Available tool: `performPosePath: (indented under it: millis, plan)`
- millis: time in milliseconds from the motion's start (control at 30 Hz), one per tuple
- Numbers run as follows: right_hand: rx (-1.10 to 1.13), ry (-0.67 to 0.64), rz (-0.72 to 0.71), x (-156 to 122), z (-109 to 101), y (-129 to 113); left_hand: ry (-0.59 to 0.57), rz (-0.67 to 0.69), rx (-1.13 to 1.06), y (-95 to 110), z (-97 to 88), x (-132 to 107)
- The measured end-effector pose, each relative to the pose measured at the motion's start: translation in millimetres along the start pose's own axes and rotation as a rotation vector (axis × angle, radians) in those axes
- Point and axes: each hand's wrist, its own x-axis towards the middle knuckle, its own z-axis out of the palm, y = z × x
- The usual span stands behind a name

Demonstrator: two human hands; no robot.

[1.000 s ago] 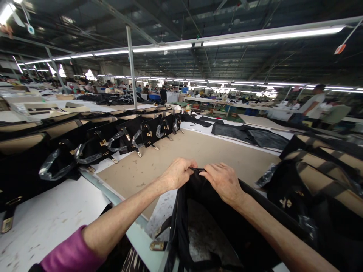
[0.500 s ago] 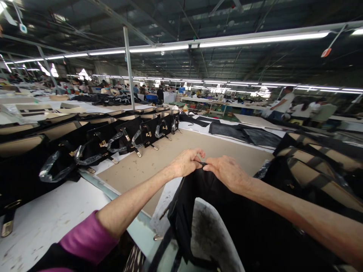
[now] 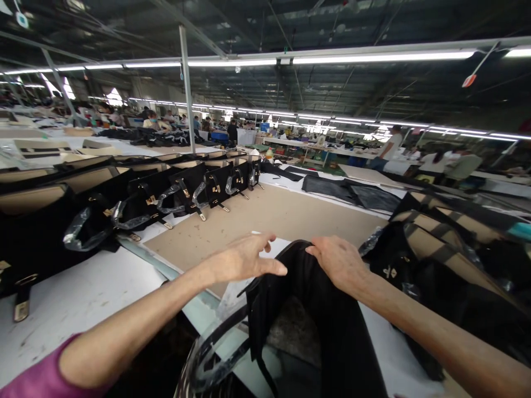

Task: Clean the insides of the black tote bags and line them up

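Observation:
A black handbag [image 3: 344, 331] stands in front of me at the table edge, its upper rim curved and its inside facing me. My right hand [image 3: 340, 260] pinches that rim between thumb and fingers. Just left of the rim, my left hand [image 3: 249, 257] has thumb and fingers spread and holds nothing. A plastic-wrapped handle [image 3: 203, 345] hangs from the bag's left side. The bag's lower part runs out of view.
Black handbags [image 3: 182, 188] with tan insides and wrapped handles stand in a row at left. More bags [image 3: 440, 243] crowd the right. Flat black pieces [image 3: 332, 188] lie beyond a tan board [image 3: 286, 213]. Co-workers [image 3: 390, 146] are in the background.
My left hand has let go of the bag's rim and moved left, opening. The pinched rim has spread into a wide curve. My right hand has moved slightly right, still on it.

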Motion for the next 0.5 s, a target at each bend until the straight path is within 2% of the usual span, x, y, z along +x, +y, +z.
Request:
performPosePath:
  millis: [67, 133, 233, 333, 500]
  plan:
    - [-0.017, -0.003, -0.005, -1, -2, -3, 0.080, -0.058, 0.087, 1, 7.9, -23]
    - [-0.007, 0.002, -0.033, 1, -4, -5, 0.130, -0.093, 0.112, 1, 17.3, -33]
    - [0.094, 0.017, -0.183, 7, -5, -3, 0.193, -0.111, 0.101, -4, 26.4, -29]
    - [0.226, 0.003, -0.334, 17, -3, 2, 0.244, -0.088, 0.084, -11, 27.9, -21]
    - [0.341, -0.021, -0.409, 29, 2, 8, 0.302, -0.014, 0.106, -20, 29.0, -18]
